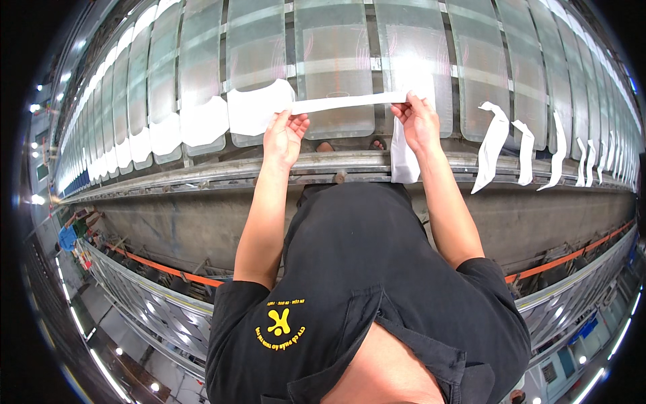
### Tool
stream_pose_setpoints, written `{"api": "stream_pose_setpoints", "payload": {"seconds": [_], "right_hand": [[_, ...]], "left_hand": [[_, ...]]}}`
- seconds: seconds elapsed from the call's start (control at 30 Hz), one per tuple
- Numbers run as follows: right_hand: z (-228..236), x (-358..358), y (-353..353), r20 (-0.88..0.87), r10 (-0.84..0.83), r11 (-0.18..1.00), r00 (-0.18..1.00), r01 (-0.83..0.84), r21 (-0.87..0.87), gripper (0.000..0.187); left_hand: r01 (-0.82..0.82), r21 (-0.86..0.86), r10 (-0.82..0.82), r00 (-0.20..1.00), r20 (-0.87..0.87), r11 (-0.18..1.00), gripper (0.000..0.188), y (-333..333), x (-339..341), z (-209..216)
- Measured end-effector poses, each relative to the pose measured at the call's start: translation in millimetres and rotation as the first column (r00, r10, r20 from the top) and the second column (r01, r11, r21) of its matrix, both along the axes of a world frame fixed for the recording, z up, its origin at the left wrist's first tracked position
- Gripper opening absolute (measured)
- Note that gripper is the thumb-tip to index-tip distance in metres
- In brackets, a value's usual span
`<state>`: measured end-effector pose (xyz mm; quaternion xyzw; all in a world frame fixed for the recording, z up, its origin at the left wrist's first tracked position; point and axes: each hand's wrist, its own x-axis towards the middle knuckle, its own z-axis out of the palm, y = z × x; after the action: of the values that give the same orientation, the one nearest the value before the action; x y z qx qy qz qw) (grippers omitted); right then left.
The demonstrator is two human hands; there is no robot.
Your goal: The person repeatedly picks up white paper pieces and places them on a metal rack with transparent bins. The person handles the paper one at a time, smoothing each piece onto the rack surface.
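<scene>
A white fabric piece point(350, 102) stretches as a narrow, nearly level band between my two hands, above a glass-like panel point(340, 74). My left hand point(284, 138) pinches its left end, palm up, with the other fingers loosely curled. At the other end my right hand point(418, 124) grips the cloth between thumb and fingers. Below my right hand, another white cloth piece point(404, 158) hangs over the metal rail; whether it joins the held band is hidden. Just left of my left hand, a flat white fabric panel point(259, 111) lies spread on the neighbouring panel.
Similar white cutouts point(204, 122) lie flat on the panels to the left. Folded white strips point(494, 145) drape over the panel ends on the right. A metal rail point(343, 161) runs between me and the row. Far left stands a person in a blue top point(68, 237).
</scene>
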<state>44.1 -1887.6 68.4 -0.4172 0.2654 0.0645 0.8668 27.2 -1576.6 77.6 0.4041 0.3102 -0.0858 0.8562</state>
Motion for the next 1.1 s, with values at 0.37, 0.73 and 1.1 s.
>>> {"api": "stream_pose_setpoints", "payload": {"seconds": [0.37,0.73,1.1], "right_hand": [[-20,42,18,-0.05,-0.182,0.979,0.982,0.176,-0.105,0.027],[16,199,29,0.219,-0.033,0.971,0.975,0.084,-0.226,0.021],[-54,131,33,-0.208,0.03,0.966,0.978,-0.082,-0.246,0.025]], "left_hand": [[-0.171,0.166,0.173,0.985,0.004,0.971,0.02,7,51,-28],[-0.178,0.325,0.062,0.94,0.336,0.929,0.026,28,231,15],[-0.067,0.305,0.084,0.995,-0.044,0.95,0.028,40,147,-75]]}}
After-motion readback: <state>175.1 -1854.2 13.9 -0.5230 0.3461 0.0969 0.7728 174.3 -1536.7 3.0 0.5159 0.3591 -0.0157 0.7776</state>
